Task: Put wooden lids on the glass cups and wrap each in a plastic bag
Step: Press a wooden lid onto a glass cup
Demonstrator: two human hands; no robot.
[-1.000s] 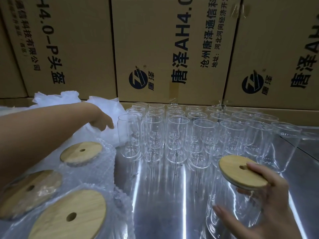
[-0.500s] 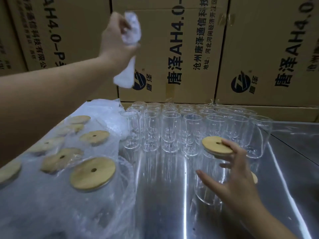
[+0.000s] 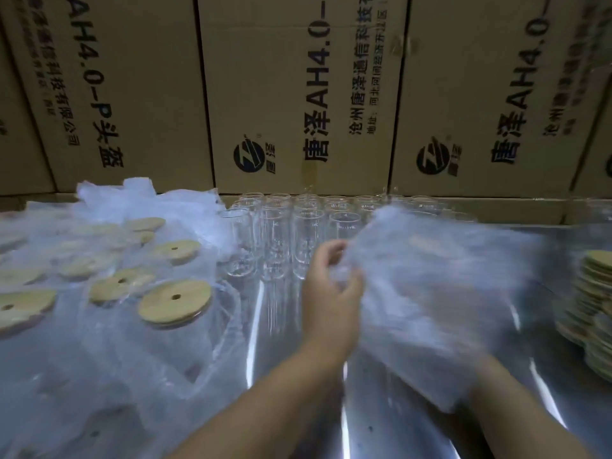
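You hold the plastic bag (image 3: 430, 293) spread just in front of the bare glass cups (image 3: 281, 240), apparently to sleeve the lidded cup beneath it; wrapped cups (image 3: 172, 304) stand left of that row. Your left hand (image 3: 331, 293) pinches the bag's edge. Your right hand (image 3: 440, 329) and the cup are veiled and blurred, so I cannot tell its grip.

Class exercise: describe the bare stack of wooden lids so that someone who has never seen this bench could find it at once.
Start from the shiny metal table below the wall of cardboard boxes. Go to its far right edge, past the blurred plastic bag: the stack of wooden lids sits there. Unlike the lids on the left, these are piled bare, on no cup and in no plastic.
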